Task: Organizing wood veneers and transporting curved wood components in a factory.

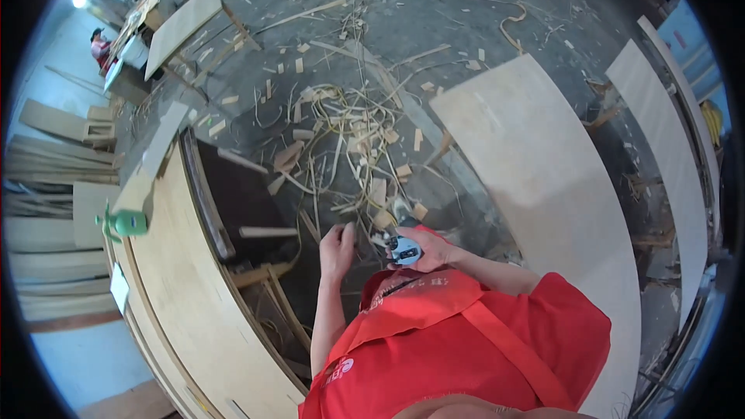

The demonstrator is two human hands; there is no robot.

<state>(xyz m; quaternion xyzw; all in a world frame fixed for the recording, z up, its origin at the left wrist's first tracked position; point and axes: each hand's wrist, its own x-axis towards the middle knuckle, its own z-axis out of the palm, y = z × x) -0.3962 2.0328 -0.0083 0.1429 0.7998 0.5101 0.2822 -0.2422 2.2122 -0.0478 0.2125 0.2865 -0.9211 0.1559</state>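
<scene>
In front of my red apron (434, 341), my right hand (433, 251) is wrapped round a hand-held power tool (405, 251) with a rounded light-blue and black end. Its lower part is hidden by the hand and the apron, so its exact kind does not show. My left hand (337, 248) hangs to the left of the tool, apart from it, with the fingers curled in. Whatever it may hold cannot be made out. Beyond both hands, wood offcuts and curled strips (361, 140) lie heaped on the floor.
A long pale wooden panel (535, 140) stretches along my right side. On my left is a plywood-topped bench (186, 279) with a green spray bottle (128, 223) on its far side. Boards (62, 240) lean at the left wall. A person (101, 46) is at the far left.
</scene>
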